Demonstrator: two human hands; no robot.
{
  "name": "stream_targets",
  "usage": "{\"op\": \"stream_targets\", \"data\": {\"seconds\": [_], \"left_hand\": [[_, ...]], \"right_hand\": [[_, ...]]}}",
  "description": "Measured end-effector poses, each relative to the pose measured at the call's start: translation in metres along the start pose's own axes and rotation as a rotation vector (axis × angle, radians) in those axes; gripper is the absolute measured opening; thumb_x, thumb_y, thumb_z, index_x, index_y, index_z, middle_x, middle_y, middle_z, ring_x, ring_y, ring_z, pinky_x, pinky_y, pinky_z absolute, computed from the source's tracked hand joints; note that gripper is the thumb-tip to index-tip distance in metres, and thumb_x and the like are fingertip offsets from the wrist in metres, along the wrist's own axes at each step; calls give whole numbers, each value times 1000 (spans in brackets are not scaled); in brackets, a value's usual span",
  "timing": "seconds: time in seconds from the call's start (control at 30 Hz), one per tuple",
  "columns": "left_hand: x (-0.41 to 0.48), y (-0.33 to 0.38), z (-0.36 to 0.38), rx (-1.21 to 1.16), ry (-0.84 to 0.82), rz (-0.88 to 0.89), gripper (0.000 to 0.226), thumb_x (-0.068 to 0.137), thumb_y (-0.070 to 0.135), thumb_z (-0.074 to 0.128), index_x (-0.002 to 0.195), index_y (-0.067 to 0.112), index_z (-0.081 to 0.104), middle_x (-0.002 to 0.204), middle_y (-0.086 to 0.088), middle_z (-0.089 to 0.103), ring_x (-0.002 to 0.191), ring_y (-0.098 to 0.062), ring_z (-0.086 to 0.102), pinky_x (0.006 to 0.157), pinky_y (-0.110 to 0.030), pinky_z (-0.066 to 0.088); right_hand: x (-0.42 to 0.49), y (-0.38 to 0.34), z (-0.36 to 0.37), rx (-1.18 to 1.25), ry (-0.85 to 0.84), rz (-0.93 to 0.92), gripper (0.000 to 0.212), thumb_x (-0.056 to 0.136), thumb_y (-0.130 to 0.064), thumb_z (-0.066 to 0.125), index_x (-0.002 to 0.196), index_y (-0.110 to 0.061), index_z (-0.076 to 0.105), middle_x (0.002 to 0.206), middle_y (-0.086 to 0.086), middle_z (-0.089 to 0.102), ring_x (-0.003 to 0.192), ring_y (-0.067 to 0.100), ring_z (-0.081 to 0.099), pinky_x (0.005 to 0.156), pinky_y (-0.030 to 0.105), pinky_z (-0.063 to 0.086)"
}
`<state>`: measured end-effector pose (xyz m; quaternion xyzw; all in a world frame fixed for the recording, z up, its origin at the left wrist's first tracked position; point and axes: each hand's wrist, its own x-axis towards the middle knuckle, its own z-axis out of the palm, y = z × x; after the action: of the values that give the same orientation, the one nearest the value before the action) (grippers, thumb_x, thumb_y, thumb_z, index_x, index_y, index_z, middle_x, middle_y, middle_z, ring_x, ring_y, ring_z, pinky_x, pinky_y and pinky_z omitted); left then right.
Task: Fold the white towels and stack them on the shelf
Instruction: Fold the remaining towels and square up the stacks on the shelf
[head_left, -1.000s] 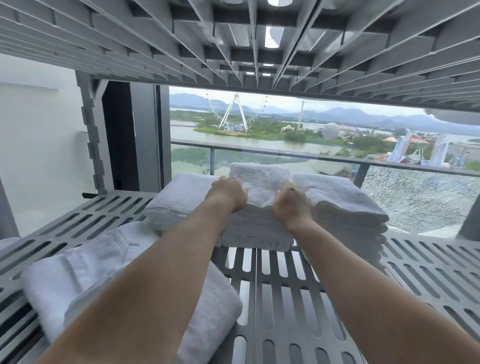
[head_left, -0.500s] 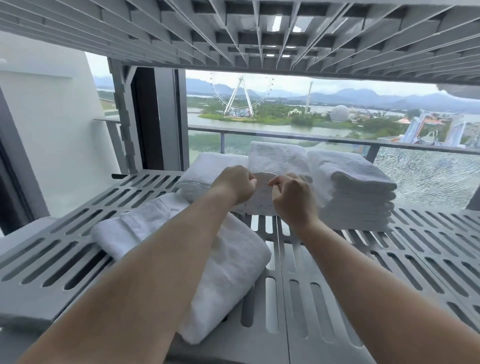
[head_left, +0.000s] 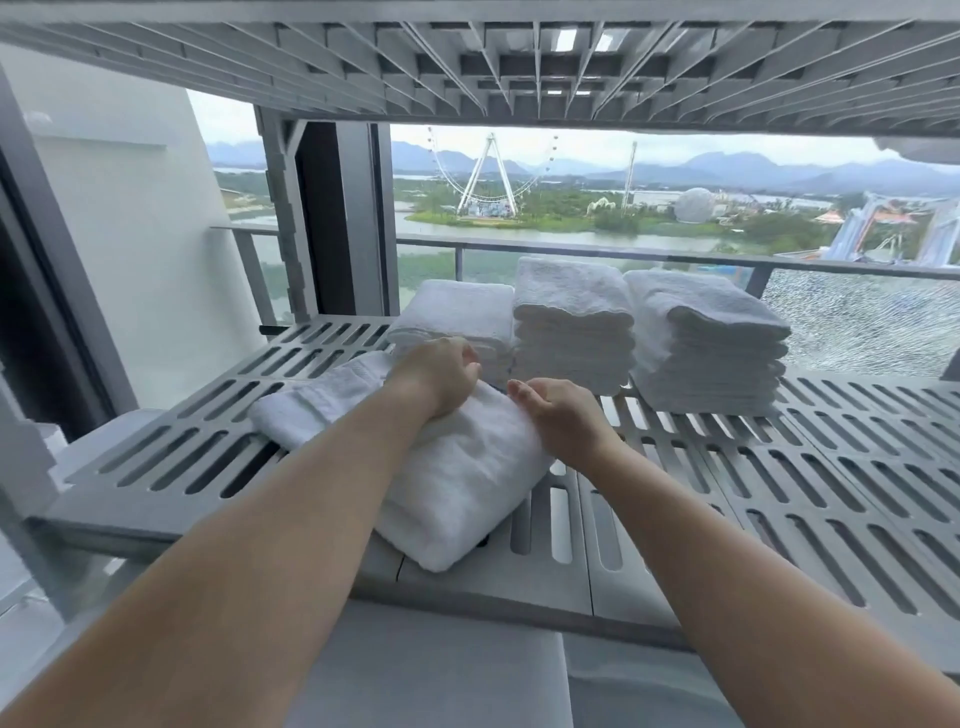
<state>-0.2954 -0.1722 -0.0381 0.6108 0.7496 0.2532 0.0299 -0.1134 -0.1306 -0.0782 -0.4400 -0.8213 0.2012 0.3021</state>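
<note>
1. Large folded towel (head_left: 467, 467): lying on slotted shelf (head_left: 779, 493).
2. Towel stacks (head_left: 571, 332), three: just behind it.
3. Left hand (head_left: 441, 376): atop it, fingers curled, grip unclear.
4. Right hand (head_left: 563, 421): at its right edge, loosely curled, empty.

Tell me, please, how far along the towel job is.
Done: three folded towel stacks stand at the back of the shelf. In hand: the left hand, curled, lies over a larger folded towel in front; the right hand hovers beside, empty. Left: placing that towel, probably.
</note>
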Motion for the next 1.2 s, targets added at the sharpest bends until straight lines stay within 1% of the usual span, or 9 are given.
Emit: {"op": "stream_targets", "data": {"seconds": [0.07, 0.13, 0.27, 0.4, 0.57, 0.77, 0.83, 1.07, 1.2], "left_hand": [[-9, -3, -4, 15, -25, -51, 40, 99, 38, 48, 134, 22, 58, 137, -4, 61, 127, -25, 53, 107, -40, 41], [-19, -4, -8, 26, -46, -91, 45, 100, 41, 43, 139, 20, 53, 142, -5, 56, 130, -26, 50, 106, -40, 40], [-49, -5, -11, 59, -2, -165, 47, 102, 47, 31, 134, 19, 51, 136, -9, 57, 120, -29, 54, 96, -43, 42], [-89, -6, 1, 239, 161, -219, 63, 100, 59, 22, 142, 18, 45, 141, -12, 53, 124, -34, 52, 98, -49, 38], [-118, -10, 14, 240, 87, -281, 74, 95, 69, 18, 151, 24, 33, 146, -13, 49, 130, -34, 47, 102, -53, 35], [-120, -14, 17, 323, 50, -207, 75, 95, 70, 19, 156, 27, 28, 149, -12, 48, 130, -34, 48, 102, -52, 37], [-120, -17, 18, 331, 77, -172, 73, 96, 68, 23, 155, 26, 31, 148, -11, 50, 129, -33, 50, 101, -51, 38], [-117, -25, 13, 284, 154, -17, 59, 97, 59, 38, 142, 23, 47, 128, -8, 65, 114, -29, 62, 87, -41, 49], [-116, -22, 15, 272, 206, 39, 43, 96, 53, 44, 124, 22, 57, 106, -5, 70, 96, -28, 66, 73, -36, 48]], "right_hand": [[-10, 0, 2, -9, -26, 14, 41, 99, -51, 46, 89, -18, 68, 88, -1, 70, 90, 24, 61, 74, 36, 43], [-21, 3, 4, 3, -41, 42, 36, 96, -52, 51, 111, -24, 67, 107, -1, 70, 102, 21, 61, 78, 32, 39], [-48, 10, 8, 123, -29, 80, 51, 91, -57, 54, 133, -29, 55, 126, 0, 64, 114, 19, 56, 84, 30, 36], [-69, 17, 15, 171, 44, 72, 59, 92, -54, 55, 143, -25, 48, 139, 2, 57, 126, 19, 52, 92, 27, 35], [-72, 14, 13, 184, 64, 27, 60, 90, -48, 64, 143, -23, 48, 135, 2, 60, 123, 19, 54, 91, 24, 35], [-71, 15, 14, 175, 49, 28, 62, 88, -44, 68, 143, -26, 48, 134, 0, 60, 122, 17, 55, 93, 24, 37], [-69, 13, 16, 164, 44, 25, 61, 87, -41, 70, 143, -27, 48, 133, 0, 61, 119, 16, 55, 92, 23, 36], [-68, 11, 16, 168, 52, 54, 57, 85, -34, 73, 138, -28, 53, 119, -4, 64, 105, 13, 58, 88, 24, 39], [-71, 8, 16, 163, 68, 58, 51, 85, -29, 73, 133, -27, 57, 108, -9, 65, 96, 10, 60, 82, 21, 41]]}}
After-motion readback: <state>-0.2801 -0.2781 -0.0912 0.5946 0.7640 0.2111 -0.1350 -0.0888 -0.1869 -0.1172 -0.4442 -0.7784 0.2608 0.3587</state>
